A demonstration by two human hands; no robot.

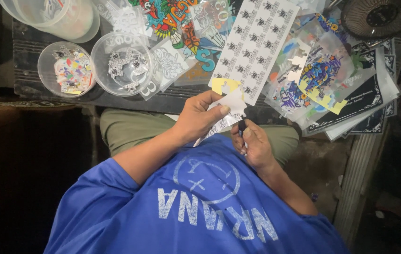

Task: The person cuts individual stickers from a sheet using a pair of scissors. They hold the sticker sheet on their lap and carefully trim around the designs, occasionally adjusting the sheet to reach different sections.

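**Item 1. Sticker piece (230, 107).** White-backed scrap with print on its lower part, held over my lap just short of the counter's near edge. My left hand (199, 120) pinches it between thumb and fingers. The grip sits at the scrap's 9 o'clock edge, which seems meant to leave the rest free to work on.

**Item 2. Dark slim tool (242, 128).** My right hand (253, 143) is closed round it at 4 o'clock of the scrap, with the tip just under the paper. I cannot tell what kind of tool it is. The two hands are held close together, probably for steadiness.

**Item 3. Sheet of small black-and-white stickers (253, 42).** A long sheet lying slantwise at 12 o'clock of the scrap, within easy reach.

**Item 4. Colourful sticker sheets (314, 75).** Several overlapping at 2 o'clock, with parts already cut out.

**Item 5. Clear bowls.** Both lie at 10 o'clock. The nearer bowl (121, 63) holds black-and-white cut-outs and the farther bowl (66, 69) holds coloured ones, apparently sorted by kind.

**Item 6. Stacked clear tubs (57, 16).** At 11 o'clock, beyond the bowls.

**Item 7. Fan (380, 16).** Dark grille at 1 o'clock, on the far corner.

**Item 8. Counter (33, 54).** A dark surface that carries everything except the scrap and the tool.
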